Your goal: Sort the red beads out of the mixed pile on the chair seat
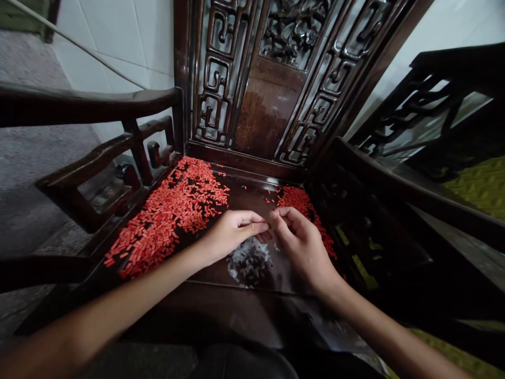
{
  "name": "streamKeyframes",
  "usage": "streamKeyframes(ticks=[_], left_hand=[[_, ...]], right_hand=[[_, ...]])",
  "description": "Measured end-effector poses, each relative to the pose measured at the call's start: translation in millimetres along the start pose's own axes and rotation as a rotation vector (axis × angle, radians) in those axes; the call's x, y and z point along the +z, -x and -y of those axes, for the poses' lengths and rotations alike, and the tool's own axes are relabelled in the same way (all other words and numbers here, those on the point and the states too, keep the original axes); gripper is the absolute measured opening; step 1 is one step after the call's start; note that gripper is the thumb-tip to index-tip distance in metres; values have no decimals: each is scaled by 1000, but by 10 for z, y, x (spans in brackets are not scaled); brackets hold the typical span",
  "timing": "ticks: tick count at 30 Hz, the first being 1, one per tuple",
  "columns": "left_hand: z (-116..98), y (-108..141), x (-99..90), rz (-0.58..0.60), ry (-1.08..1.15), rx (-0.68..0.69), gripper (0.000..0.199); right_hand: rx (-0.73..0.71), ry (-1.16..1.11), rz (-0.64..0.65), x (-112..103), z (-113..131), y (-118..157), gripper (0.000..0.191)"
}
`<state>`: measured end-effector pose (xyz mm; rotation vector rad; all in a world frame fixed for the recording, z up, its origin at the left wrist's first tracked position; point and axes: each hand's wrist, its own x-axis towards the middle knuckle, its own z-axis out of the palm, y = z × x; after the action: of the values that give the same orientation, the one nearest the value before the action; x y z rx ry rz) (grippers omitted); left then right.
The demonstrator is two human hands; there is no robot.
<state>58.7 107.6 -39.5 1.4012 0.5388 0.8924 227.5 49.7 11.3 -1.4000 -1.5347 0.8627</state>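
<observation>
Left hand point(232, 235) and right hand point(302, 247) are both curled over the seat point(252, 197) of a dark carved wooden armchair, fingertips point(276, 217) almost meeting mid-seat. Neither hand is flat open, but from my feed I can't tell whether the fingers are pinching anything; a held piece would be too small to see. Step in hand, as I read it: close finger work among the small pieces on the seat. Red rod-shaped pieces point(169, 221) lie in a big patch left of the hands, with a smaller patch of red pieces point(298, 202) just past the right hand and a few strays between. Grey-white granular heap point(248, 261) sits right below the hands. Behind: fretwork backrest point(268, 89), left armrest point(87, 102), white tile wall point(106, 52), grey floor point(27, 173).
</observation>
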Motion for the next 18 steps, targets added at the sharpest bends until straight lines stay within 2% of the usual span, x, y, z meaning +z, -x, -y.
streamKeyframes(ticks=[8,18], left_hand=[[-36,7,25,-14,70,-6,19],[-80,20,60,-64,45,-3,22]], right_hand=[[-78,18,46,-2,23,12,30],[-149,167,3,-39,-8,22,28]])
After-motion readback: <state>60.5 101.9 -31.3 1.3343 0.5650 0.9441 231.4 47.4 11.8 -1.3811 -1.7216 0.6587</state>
